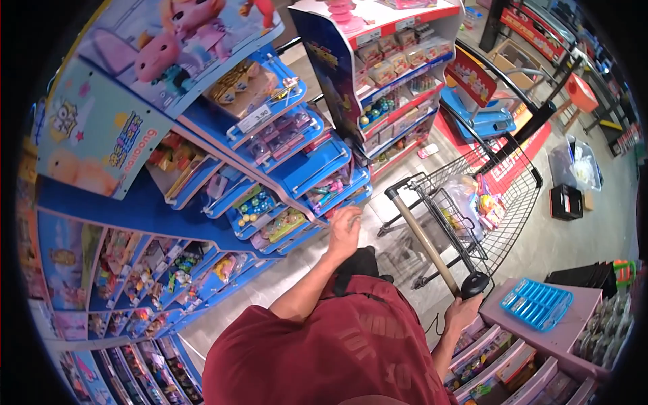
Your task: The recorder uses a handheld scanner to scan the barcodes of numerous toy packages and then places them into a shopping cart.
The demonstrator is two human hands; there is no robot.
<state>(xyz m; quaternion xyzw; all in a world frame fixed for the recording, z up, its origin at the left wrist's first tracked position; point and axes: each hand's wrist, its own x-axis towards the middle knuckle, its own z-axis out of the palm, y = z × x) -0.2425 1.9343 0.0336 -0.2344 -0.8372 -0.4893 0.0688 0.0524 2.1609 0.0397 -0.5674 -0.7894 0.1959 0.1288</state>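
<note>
My left hand hovers in front of the blue toy shelves, fingers loosely curled and nothing visible in them. Closest to it is a low blue shelf tray of small toys. My right hand is closed at the right end of a shopping cart's beige handle. A rounded black piece sits just above that hand; whether it belongs to the handle cannot be told. In the wire cart lie a clear plastic bag and colourful packaged toys.
Left, a blue display rack holds stepped toy trays. Beyond stands a red-edged shelf unit. A blue toy, a clear bin and a black box are on the floor. A blue tray lies on a pink counter.
</note>
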